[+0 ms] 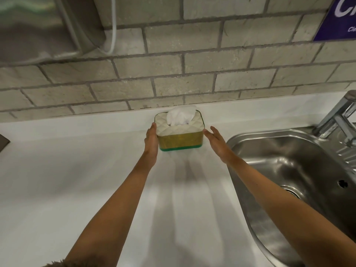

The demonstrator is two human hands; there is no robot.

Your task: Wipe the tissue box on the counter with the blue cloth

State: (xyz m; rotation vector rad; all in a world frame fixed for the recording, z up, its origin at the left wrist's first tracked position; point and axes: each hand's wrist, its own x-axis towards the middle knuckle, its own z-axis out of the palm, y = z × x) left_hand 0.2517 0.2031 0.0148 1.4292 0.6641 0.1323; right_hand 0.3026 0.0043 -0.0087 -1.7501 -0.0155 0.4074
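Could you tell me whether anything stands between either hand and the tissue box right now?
Nothing visible does. The left hand lies against the left side of the tissue box, and the right hand is open just off its right side, with only bare counter between. No blue cloth is in view.

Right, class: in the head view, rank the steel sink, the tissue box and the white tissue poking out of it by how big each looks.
1. Stainless steel sink basin, largest, though cut off by the frame.
2. Gold and green tissue box with quilted white lid.
3. White tissue, smallest.
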